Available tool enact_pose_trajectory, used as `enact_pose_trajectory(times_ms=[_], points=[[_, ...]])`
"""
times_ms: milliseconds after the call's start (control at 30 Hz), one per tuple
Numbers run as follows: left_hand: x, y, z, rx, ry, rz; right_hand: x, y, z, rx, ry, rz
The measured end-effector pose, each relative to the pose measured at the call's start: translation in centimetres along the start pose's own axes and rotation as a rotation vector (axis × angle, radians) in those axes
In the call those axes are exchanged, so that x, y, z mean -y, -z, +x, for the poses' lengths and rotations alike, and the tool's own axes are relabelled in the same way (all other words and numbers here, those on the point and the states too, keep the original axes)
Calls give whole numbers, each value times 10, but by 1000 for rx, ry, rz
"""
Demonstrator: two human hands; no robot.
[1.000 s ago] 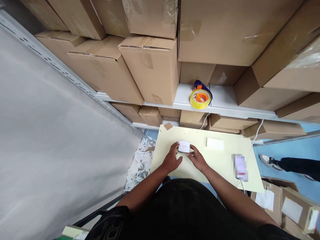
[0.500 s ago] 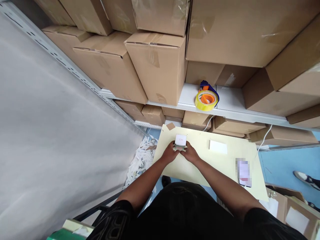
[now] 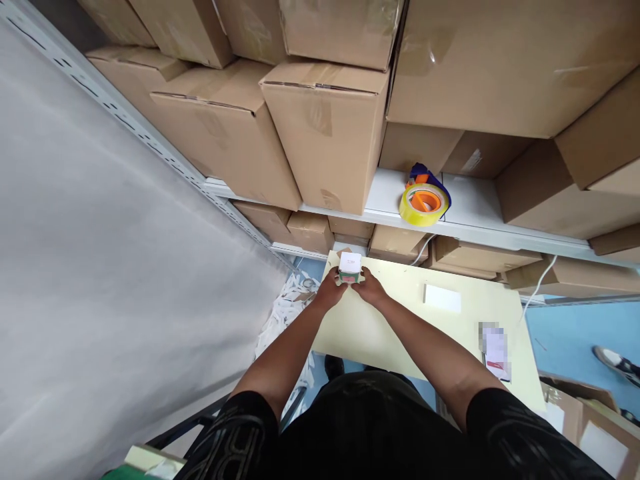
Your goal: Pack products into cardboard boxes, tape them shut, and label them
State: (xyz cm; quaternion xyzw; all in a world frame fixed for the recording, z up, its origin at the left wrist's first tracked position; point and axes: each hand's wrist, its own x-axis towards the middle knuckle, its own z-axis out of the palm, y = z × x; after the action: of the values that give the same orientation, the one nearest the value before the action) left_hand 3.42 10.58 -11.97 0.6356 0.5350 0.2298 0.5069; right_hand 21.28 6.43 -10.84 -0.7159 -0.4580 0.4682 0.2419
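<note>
Between my two hands is a small box [image 3: 350, 265] with a white top and a green front side, held over the far left part of the pale yellow table [image 3: 365, 333]. My left hand [image 3: 330, 289] grips its left side, and my right hand [image 3: 370, 287] grips the right side, thumbs toward me. Behind the box, a brown cardboard scrap [image 3: 344, 251] is partly covered. To the right of my hands lies a flat white box [image 3: 443, 298].
Cardboard boxes [image 3: 325, 140] fill the shelf ahead, where a tape dispenser [image 3: 424, 200] with yellow tape sits. A phone [image 3: 496, 353] lies at the table's right. Paper scraps [image 3: 280, 320] cover the floor at left. Another person's shoe [image 3: 615, 363] shows at right.
Both hands have moved the small box forward and slightly left, toward the table's far edge. More of its green front shows now. The view has shifted a little.
</note>
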Motion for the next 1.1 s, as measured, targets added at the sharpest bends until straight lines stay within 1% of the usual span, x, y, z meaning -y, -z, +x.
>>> enact_pose_trajectory(times_ms=[100,167,233,300,367,433,500,533,567,600,667,700,733,767,833,900,967,1033,1100], points=[[9,1,-11,-1,87,29,-14,3,-16,-47,-35,20],[15,2,-23,4,135,55,-28,6,-36,-87,-48,34],[22,6,-41,27,157,81,-41,11,-61,-130,-56,39],[28,13,-64,66,154,98,-49,23,-89,-177,-48,46],[34,23,-88,100,148,116,-45,47,-116,-273,-3,56],[42,34,-110,136,138,170,-24,85,-136,-501,87,51],[50,43,-128,157,128,234,13,133,-144,-757,154,-2],[52,46,-135,165,121,258,36,158,-143,-870,178,-53],[54,49,-141,170,112,272,60,182,-137,-953,192,-125],[54,51,-146,177,98,278,83,205,-128,-1005,181,-198],[51,54,-154,186,67,289,124,240,-101,-966,137,-259],[49,54,-157,187,50,296,139,252,-86,-909,92,-261],[46,54,-160,186,34,304,152,261,-70,-765,-72,-266],[43,53,-163,184,19,313,161,266,-56,-675,-118,-260],[39,52,-169,180,-16,323,172,268,-34,-566,-202,-261],[39,52,-175,188,-45,328,174,265,-23,-555,-213,-277],[41,53,-182,205,-58,341,168,263,-26,-582,-186,-292],[46,56,-188,226,-63,357,151,263,-41,-633,-140,-291],[53,61,-193,246,-72,365,121,260,-67,-708,-31,-288]])
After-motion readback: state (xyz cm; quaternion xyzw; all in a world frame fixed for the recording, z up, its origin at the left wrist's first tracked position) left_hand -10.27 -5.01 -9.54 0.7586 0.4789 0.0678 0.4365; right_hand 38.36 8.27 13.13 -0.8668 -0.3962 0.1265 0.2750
